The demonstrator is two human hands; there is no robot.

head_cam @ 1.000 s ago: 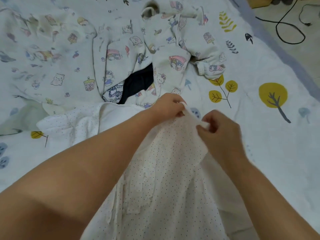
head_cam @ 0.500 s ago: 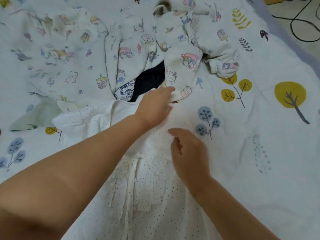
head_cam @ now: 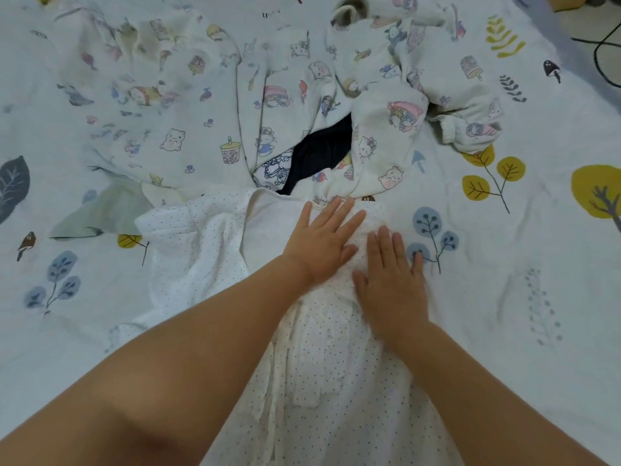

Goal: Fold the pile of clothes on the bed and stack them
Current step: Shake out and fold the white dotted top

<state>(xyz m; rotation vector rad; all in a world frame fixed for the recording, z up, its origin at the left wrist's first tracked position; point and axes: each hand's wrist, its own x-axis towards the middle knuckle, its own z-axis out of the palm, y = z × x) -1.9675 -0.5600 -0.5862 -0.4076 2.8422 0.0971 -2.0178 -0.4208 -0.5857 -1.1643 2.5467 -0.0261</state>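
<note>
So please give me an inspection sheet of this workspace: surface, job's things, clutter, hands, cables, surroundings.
Surface: pale bed sheet with leaf and tree prints, wrinkled.
Job's things: white dotted garment spread out near the person; cartoon-print white clothes and a dark navy garment piled unfolded behind it.
Clutter: pale green cloth at the left.
Hands: left hand and right hand press flat on the dotted garment.
Cables: black cable, top right.
Surroundings: floor strip beyond the bed's edge.

Leaf-print bedsheet (head_cam: 504,297) w/ black cable (head_cam: 601,62) on floor (head_cam: 578,25) (top right corner).
</note>
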